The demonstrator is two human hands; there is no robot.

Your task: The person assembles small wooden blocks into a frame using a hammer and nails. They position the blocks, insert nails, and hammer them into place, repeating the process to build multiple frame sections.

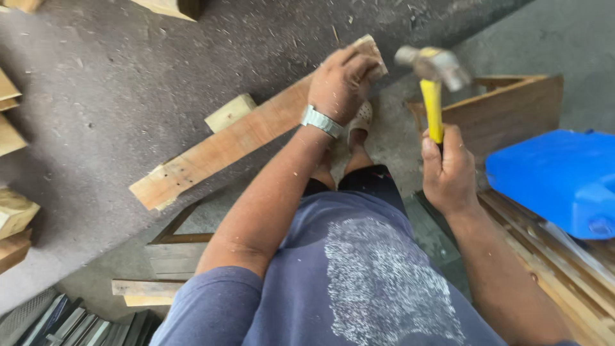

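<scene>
A long wooden plank (224,144) runs diagonally across the grey floor, with nail holes at its near left end. My left hand (339,83), with a metal watch on the wrist, grips the plank's far right end. My right hand (448,170) is closed around the yellow handle of a claw hammer (434,70). The hammer's steel head is raised and blurred, just right of the plank's end. A small wood block (229,113) sits against the plank's far side. My foot in a sandal (360,125) shows beneath the left hand.
A wooden box frame (512,109) stands at right behind the hammer. A blue plastic container (557,179) rests on stacked boards (564,275) at far right. Wood offcuts (13,218) lie along the left edge. A wooden frame (173,240) and slats sit near my knees.
</scene>
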